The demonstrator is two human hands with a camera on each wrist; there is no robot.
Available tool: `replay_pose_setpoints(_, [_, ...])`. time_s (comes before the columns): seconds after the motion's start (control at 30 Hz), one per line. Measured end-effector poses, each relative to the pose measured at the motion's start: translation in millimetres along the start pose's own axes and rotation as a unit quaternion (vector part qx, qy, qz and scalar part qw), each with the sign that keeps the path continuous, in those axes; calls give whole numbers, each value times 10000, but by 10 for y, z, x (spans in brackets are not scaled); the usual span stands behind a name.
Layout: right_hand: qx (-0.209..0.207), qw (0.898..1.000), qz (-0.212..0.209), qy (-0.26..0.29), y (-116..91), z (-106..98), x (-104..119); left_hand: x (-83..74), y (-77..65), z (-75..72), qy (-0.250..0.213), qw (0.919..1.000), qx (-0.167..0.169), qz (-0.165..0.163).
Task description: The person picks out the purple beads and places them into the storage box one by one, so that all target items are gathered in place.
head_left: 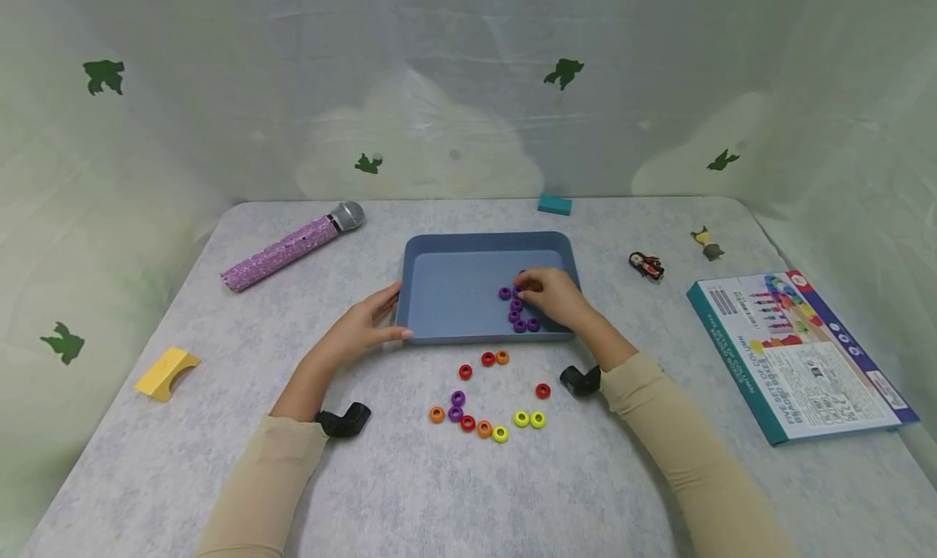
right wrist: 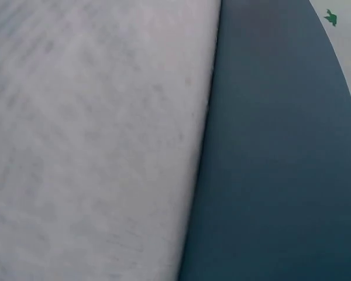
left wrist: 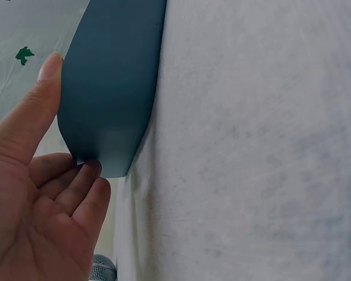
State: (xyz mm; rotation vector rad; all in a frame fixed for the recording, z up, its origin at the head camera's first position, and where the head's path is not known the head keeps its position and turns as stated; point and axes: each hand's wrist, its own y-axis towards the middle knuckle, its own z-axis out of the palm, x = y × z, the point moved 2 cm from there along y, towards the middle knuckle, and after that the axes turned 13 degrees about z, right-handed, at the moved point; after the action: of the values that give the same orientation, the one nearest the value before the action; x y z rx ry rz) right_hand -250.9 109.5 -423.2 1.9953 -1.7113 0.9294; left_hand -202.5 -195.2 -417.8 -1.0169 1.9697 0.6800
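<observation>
My left hand [head_left: 360,325] holds the near left corner of a blue-grey tray [head_left: 454,338], thumb at the front wall and fingers at the left side. The left wrist view shows the tray corner [left wrist: 108,111] between that thumb and the bent fingers [left wrist: 82,187]. Over the tray's right part, my right hand [head_left: 551,295] pinches a purple bead, mostly hidden by the fingertips. Several purple beads [head_left: 515,316] lie around and below those fingertips on the tray floor. The right wrist view holds only the tray's outer wall [right wrist: 275,152] and the table, with no hand.
Red, orange, yellow and purple beads [head_left: 484,429] lie scattered before the tray. A glittery microphone [head_left: 285,250] and yellow arch block [head_left: 167,373] are left. Rightward are two small figures, one dark-haired [head_left: 647,266], and a boxed set [head_left: 801,355]. A teal block [head_left: 554,206] sits behind.
</observation>
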Motion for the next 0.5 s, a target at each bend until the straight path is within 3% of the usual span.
replay_pose_setpoints(0.2, [81, 9986, -321, 411, -105, -38, 104, 6, -2, 1, -39, 10000, -19, 22])
replay_pose_setpoints(0.33, [206, 9917, -1021, 753, -318, -53, 294, 9, -1, 1, -36, 10000, 10, 34])
replay_pose_setpoints(0.5, [664, 9745, -1825, 1126, -610, 39, 475, 5, -2, -3, -15, 10000, 19, 13])
